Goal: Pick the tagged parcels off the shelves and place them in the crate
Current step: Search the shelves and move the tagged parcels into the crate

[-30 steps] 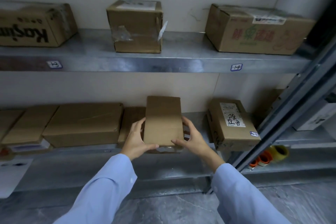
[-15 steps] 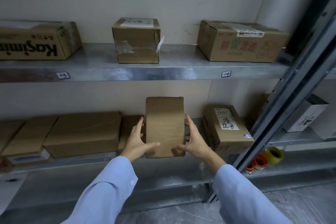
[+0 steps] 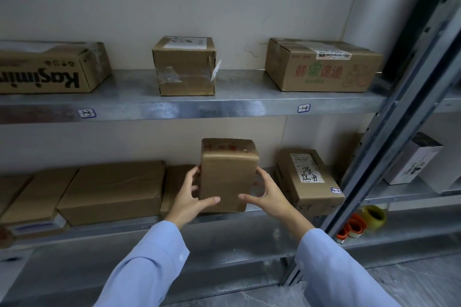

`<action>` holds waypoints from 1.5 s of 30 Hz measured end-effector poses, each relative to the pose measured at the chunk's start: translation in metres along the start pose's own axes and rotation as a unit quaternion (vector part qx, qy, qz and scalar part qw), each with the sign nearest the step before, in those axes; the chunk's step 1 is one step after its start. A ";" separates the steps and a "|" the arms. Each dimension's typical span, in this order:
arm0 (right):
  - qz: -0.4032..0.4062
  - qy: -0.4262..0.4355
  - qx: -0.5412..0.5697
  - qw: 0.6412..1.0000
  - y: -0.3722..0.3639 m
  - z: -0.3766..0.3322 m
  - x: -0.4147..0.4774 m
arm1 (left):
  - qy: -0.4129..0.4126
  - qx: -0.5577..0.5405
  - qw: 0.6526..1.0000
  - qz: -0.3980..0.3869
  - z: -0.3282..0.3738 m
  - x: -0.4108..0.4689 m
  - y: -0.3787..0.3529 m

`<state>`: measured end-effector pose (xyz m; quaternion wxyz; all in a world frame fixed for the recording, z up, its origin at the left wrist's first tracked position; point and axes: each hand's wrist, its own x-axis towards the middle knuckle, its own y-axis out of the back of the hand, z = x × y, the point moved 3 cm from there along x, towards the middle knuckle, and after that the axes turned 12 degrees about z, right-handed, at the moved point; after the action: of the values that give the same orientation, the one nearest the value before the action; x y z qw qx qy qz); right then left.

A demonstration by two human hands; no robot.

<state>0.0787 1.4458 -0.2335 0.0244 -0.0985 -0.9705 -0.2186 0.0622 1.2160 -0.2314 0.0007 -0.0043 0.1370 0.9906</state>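
Parcel [image 3: 228,177] upright between my palms at lower shelf [image 3: 224,218] front, long axis vertical. Left hand [image 3: 190,198] and right hand [image 3: 268,194] clamp opposite sides, thumbs across near face. Crate unseen.

- Three cardboard boxes on the upper shelf [image 3: 237,104]: Kasimir box [image 3: 50,70], small taped box [image 3: 184,67], red-and-green printed box [image 3: 321,67].
- At least five cardboard parcels at the lower shelf [image 3: 124,225], counting the upright parcel [image 3: 228,177]; the far-left ones are cut off.
- Three handwritten tags: two on the upper shelf edge, one on the labelled parcel [image 3: 308,177].
- Two hands: left hand [image 3: 188,203], right hand [image 3: 270,197].
- Tape rolls [image 3: 361,223]: one yellow, orange ones beside it, number unclear.
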 end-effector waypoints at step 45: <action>0.105 -0.081 0.040 0.990 -0.003 -0.012 -0.007 | -0.079 -0.017 0.994 0.078 -0.011 -0.011 -0.014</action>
<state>0.0848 1.4366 -0.2243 -0.0275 -0.2166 -0.9614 -0.1671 0.0732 1.2263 -0.2452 -0.0656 0.0843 0.1193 0.9871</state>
